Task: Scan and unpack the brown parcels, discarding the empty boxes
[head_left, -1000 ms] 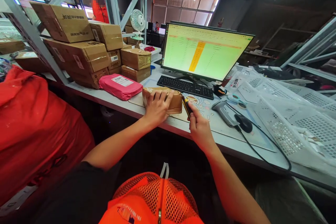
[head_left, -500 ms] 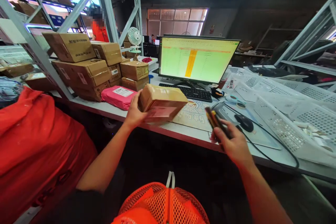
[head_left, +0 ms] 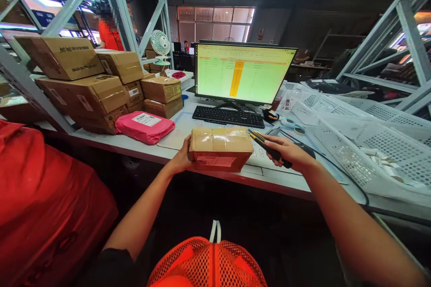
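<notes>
A taped cardboard box [head_left: 220, 148] is at the front edge of the desk, its label side facing me. My left hand [head_left: 182, 158] grips the box by its left end, fingers partly hidden behind it. My right hand [head_left: 286, 150] is closed around a black and yellow utility knife [head_left: 274, 152], its tip close to the box's upper right corner. Whether the tip touches the cardboard I cannot tell. Left of the box lies a pink parcel [head_left: 144, 126] with a white label.
Cardboard boxes [head_left: 84, 94] are stacked at the left beside a metal post. Behind my hands stand a keyboard [head_left: 229, 116] and a lit monitor [head_left: 242, 74]. White perforated baskets [head_left: 380, 143] fill the right side. A red sack [head_left: 50, 202] bulges at my left.
The box has come down and levelled out, its front turned towards me. My right hand has brought the utility knife leftward, up to the box. The view has shifted slightly right.
</notes>
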A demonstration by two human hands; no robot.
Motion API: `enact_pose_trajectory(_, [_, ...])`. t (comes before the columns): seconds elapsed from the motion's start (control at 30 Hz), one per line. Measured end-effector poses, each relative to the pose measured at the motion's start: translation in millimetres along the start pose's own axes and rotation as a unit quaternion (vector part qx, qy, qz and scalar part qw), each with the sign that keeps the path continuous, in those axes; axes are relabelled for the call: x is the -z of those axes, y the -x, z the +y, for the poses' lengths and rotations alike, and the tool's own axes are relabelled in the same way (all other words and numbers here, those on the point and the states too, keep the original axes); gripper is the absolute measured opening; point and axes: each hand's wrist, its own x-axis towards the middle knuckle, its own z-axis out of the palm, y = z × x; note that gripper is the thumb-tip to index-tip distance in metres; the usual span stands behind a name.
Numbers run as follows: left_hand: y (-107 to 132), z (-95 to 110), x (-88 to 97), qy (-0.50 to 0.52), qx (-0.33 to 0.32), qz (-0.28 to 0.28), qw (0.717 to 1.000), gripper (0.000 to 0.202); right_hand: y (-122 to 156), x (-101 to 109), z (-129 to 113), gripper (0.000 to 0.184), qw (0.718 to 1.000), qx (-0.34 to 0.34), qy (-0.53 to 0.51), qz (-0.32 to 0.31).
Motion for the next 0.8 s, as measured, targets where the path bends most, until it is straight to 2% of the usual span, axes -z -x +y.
enact_pose_trajectory(0.17, [1.9,-7.4,1.8,-0.052,-0.028,-0.001,0.998,0.132,15.2,-4.0,14.4,0.094,0.999,0.019,-0.026,0.003])
enact_pose_trajectory(0.3, [1.3,-4.1,2.0,-0.05,-0.04,0.008,0.998,0.129,35.2,-13.4,32.3,0.105,0.999,0.021,-0.028,-0.004])
enact_pose_trajectory(0.4, [0.8,2.6,2.4,-0.043,-0.023,-0.001,0.999,0.13,54.6,-14.0,46.3,0.11,1.0,0.001,-0.018,0.002])
enact_pose_trajectory(0.5, [-3.7,8.4,3.8,-0.017,0.019,-0.019,0.999,0.128,71.0,1.4,47.9,0.106,0.999,0.005,0.029,0.027])
enact_pose_trajectory(0.6, [-13.0,8.7,7.5,0.027,0.049,-0.041,0.998,0.132,73.7,24.4,20.7,0.088,0.979,0.072,0.159,0.105])
enact_pose_trajectory(0.67, [-19.6,6.9,10.5,0.058,0.061,-0.063,0.994,0.136,65.6,30.0,-13.2,0.073,0.942,0.142,0.281,0.118])
enact_pose_trajectory(0.73, [-24.6,5.3,12.6,0.074,0.069,-0.088,0.991,0.138,51.5,19.9,-53.5,0.058,0.887,0.211,0.403,0.078])
enact_pose_trajectory(0.8, [-27.5,4.3,13.5,0.078,0.073,-0.106,0.989,0.136,34.4,-5.6,-94.0,0.05,0.825,0.255,0.503,0.026])
